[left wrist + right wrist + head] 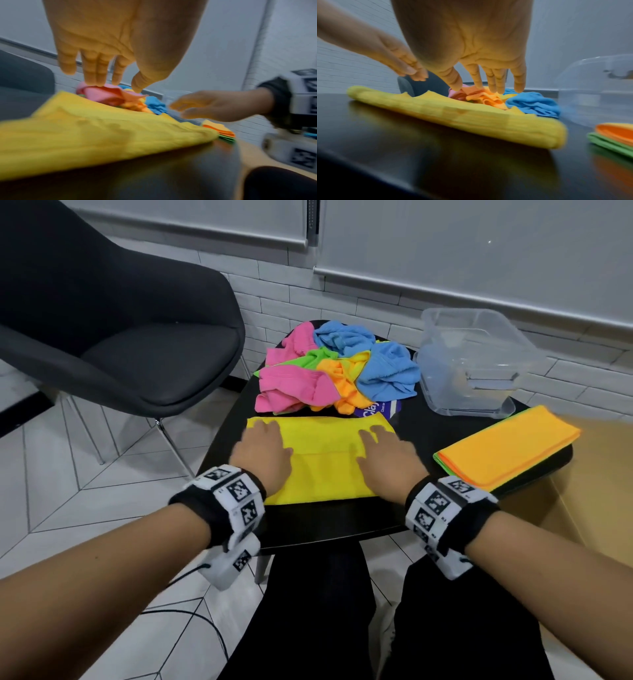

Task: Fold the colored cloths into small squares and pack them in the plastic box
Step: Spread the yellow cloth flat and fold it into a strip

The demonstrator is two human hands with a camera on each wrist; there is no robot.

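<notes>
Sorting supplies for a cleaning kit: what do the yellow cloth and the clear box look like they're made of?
Yellow cloth: soft, matte fabric, probably microfibre; it folds limply and shows a fine ribbed nap in the right wrist view. Clear box: thin, translucent, glossy plastic; the wall shows through it and its rim catches highlights.

One legible text only: white letters "Clay" on a purple label (376, 409) lying on the black table (424, 433), partly covered by the yellow cloth (325, 440) and the pile of crumpled cloths (339, 368). Smaller white print beside it is too small to read. The bands on both wrists (236, 498) carry black-and-white square code markers with tiny characters next to them, not readable. No other text found in the wrist views.
</notes>
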